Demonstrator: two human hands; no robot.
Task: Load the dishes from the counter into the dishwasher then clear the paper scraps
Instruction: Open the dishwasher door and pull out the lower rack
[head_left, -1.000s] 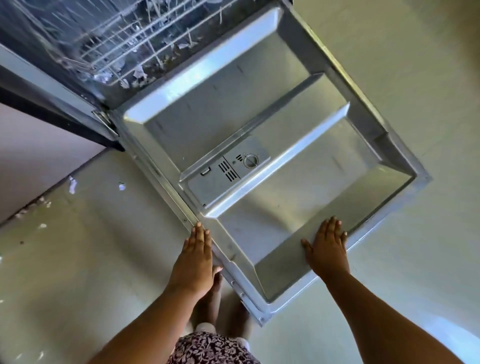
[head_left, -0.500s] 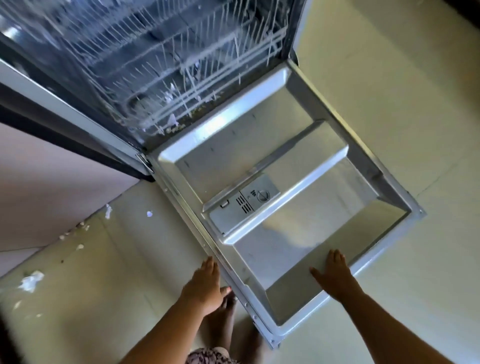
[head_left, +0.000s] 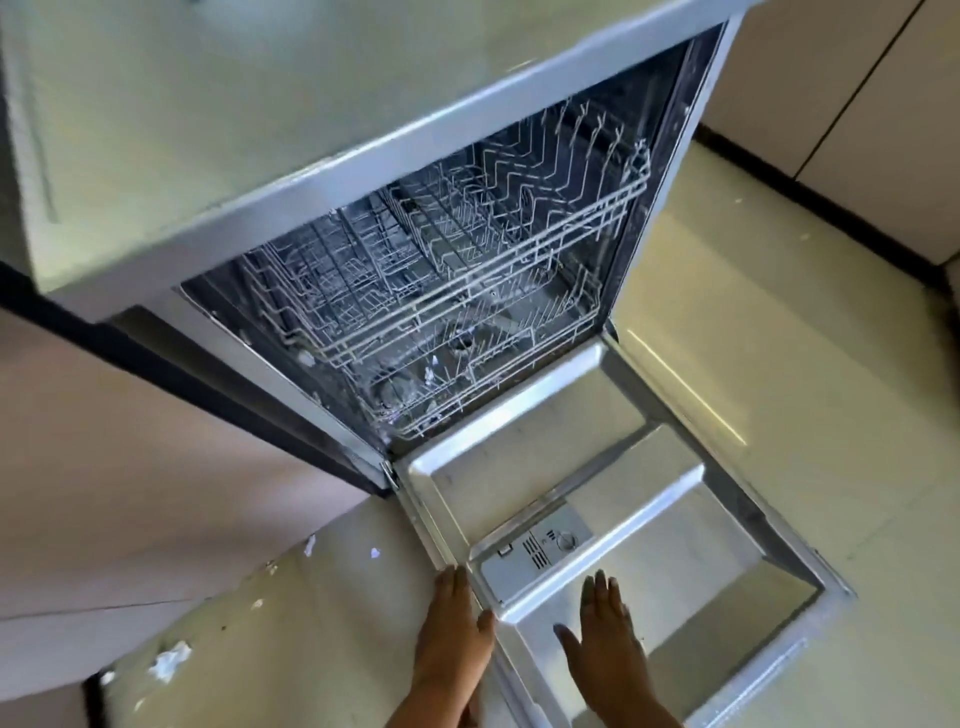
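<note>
In the middle of the view stands the dishwasher (head_left: 363, 171), set under a pale counter (head_left: 208, 104), with its door (head_left: 691, 551) folded fully down and lying flat, the steel inner face turned up. Inside, two white wire racks are both pushed in: the upper rack (head_left: 519, 208) and the lower rack (head_left: 457, 364). No dishes can be made out in either. On the door's inner face sits the grey detergent dispenser (head_left: 535, 551), with a round knob and a small vent grille.

Both hands are at the near end of the door. The left hand (head_left: 452, 639) lies flat along the door's left edge, fingers straight and together, thumb out toward the steel panel; it holds nothing. The right hand (head_left: 605, 654) is over the inner panel just below the dispenser, fingers straight and slightly spread, thumb angled to the left, also holding nothing. Whether its palm presses the metal or only hovers above it cannot be told.

The paper scraps lie on the pale floor (head_left: 727, 312) to the left of the door – a crumpled white piece (head_left: 169, 662) near the bottom left, a small bit (head_left: 309, 543) by the foot of the cabinet front (head_left: 104, 467), another bit (head_left: 375, 553) just beside the door's hinge side, and some tiny flecks scattered between them.

To the right, well apart from the dishwasher, pale cabinet doors (head_left: 857, 78) stand above a dark skirting strip (head_left: 805, 182).
</note>
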